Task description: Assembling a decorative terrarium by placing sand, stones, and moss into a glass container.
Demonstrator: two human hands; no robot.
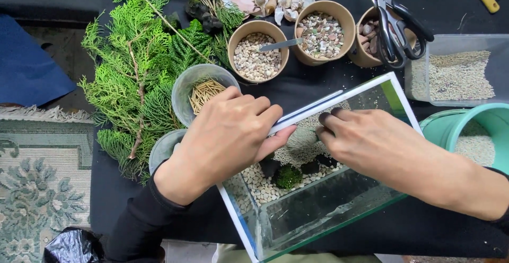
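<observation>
Pinching a thin white strip (307, 112) between thumb and fingers, the left hand (225, 138) holds it over a glass tank (318, 210) on the worktop, already pebbled and mossed, while the right hand (371, 146) reaches inside, fingers seemingly pressed together.

Soft, even daylight fills the scene, bright enough for clear colour, with only faint shadows under the hands. The glass tank (328, 210) shows pale reflections on its near wall and a bright streak along its far rim. Focus is sharp at centre; edges bend slightly outward.
</observation>
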